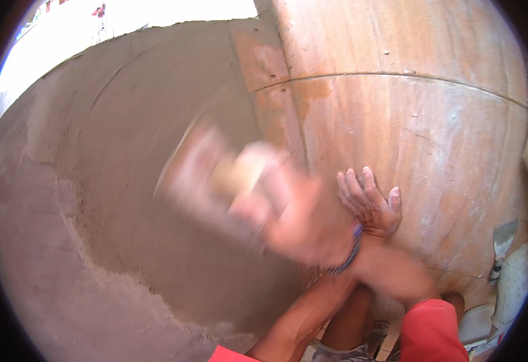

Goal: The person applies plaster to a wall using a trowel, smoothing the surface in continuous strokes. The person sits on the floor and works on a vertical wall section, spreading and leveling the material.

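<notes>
My right hand (294, 211), with a dark braided bracelet at its wrist, is wrapped around the pale handle of a trowel (194, 163). Both hand and trowel are smeared by motion, and the trowel lies over a broad layer of wet grey-brown mortar (137, 120). Whether its blade touches the mortar, I cannot tell. My right forearm crosses above my left one. My left hand (369, 202) rests flat on brownish wood-patterned tiles (421, 133), fingers stretched out and thumb apart, holding nothing.
Smooth mortar ends in a ragged edge against a drier grey surface (95, 308) at lower left. A scraper (504, 240) with a dark handle lies at the right beside a whitish container (517, 280). My bent legs (345, 317) show below. Bright light fills the upper left.
</notes>
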Tool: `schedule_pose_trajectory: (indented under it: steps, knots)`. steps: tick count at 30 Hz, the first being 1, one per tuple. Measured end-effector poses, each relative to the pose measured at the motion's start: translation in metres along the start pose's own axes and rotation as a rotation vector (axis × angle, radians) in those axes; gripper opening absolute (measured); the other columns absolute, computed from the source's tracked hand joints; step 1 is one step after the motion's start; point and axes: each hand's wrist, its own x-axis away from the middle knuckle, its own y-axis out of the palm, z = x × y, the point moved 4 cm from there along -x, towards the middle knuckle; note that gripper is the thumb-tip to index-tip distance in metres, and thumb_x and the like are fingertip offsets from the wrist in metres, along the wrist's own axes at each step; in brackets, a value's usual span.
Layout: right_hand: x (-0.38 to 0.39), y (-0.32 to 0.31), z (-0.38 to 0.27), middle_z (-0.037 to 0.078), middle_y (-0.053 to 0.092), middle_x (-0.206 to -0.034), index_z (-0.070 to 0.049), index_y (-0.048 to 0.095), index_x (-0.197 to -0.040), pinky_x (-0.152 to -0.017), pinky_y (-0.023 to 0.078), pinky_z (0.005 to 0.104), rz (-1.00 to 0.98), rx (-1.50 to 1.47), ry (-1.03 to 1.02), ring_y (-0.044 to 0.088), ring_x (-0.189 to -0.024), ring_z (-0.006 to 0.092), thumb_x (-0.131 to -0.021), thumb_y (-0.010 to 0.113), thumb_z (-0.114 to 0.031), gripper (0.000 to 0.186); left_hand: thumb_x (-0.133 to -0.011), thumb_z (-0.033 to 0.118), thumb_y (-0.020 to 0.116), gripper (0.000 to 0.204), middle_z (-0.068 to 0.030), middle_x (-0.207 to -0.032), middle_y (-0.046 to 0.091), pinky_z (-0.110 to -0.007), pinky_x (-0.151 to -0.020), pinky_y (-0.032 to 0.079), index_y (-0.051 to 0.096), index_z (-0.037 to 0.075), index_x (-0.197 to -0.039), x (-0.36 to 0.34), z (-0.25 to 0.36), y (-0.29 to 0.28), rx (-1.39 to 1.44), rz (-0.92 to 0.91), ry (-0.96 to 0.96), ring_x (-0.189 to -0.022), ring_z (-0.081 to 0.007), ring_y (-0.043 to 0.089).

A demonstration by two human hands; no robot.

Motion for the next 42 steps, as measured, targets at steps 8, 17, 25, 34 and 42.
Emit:
schedule_pose_trajectory:
  steps: [8, 17, 25, 34, 42]
  knots:
    - [-0.071, -0.045, 0.108, 0.016, 0.069, -0.101, -0.004, 0.057, -0.121, -0.08, 0.057, 0.0383, -0.144, 0.064, 0.455, 0.069, -0.095, 0.0255, -0.089, 0.066, -0.046, 0.053, -0.093, 0.04, 0.055, 0.071, -0.0289, -0.147, 0.024, -0.062, -0.111, 0.019, 0.031, -0.002, -0.144, 0.002, 0.0, 0.009, -0.039, 0.024, 0.08, -0.141, -0.0524, 0.015]
    - [0.064, 0.035, -0.014, 0.023, 0.062, -0.107, 0.004, 0.052, -0.124, -0.081, 0.053, 0.0431, -0.283, -0.004, 0.033, 0.062, -0.093, 0.0372, -0.085, 0.07, -0.025, 0.051, -0.094, 0.046, 0.047, 0.07, -0.0298, -0.145, 0.026, -0.064, -0.11, 0.016, 0.032, -0.003, -0.141, 0.0, 0.002, 0.009, 0.031, 0.014, 0.037, -0.138, -0.0532, 0.017]
    - [-0.001, -0.024, 0.092, 0.019, 0.067, -0.1, 0.001, 0.051, -0.123, -0.081, 0.054, 0.0397, -0.121, -0.117, 0.578, 0.068, -0.093, 0.0296, -0.088, 0.066, -0.03, 0.049, -0.09, 0.042, 0.058, 0.073, -0.0293, -0.145, 0.029, -0.065, -0.109, 0.021, 0.033, -0.001, -0.143, 0.019, -0.006, 0.019, 0.205, -0.065, -0.215, -0.139, -0.0519, 0.022]
    - [0.1, 0.053, -0.063, 0.02, 0.058, -0.106, 0.005, 0.052, -0.124, -0.086, 0.05, 0.0428, -0.514, -0.164, 0.013, 0.057, -0.093, 0.0373, -0.079, 0.072, -0.017, 0.054, -0.091, 0.047, 0.049, 0.069, -0.0285, -0.146, 0.025, -0.065, -0.11, 0.016, 0.035, -0.002, -0.139, 0.0, 0.008, 0.012, 0.024, 0.003, 0.017, -0.139, -0.0524, 0.018]
    - [-0.04, -0.06, 0.075, 0.015, 0.06, -0.125, 0.0, 0.042, -0.14, -0.097, 0.052, 0.0356, 0.05, -0.679, 0.447, 0.061, -0.114, 0.0232, -0.1, 0.053, -0.037, 0.056, -0.088, 0.036, 0.058, 0.069, -0.0265, -0.146, 0.025, -0.064, -0.107, 0.024, 0.031, 0.003, -0.143, 0.006, -0.013, 0.014, -0.079, 0.048, 0.022, -0.139, -0.0506, 0.022]
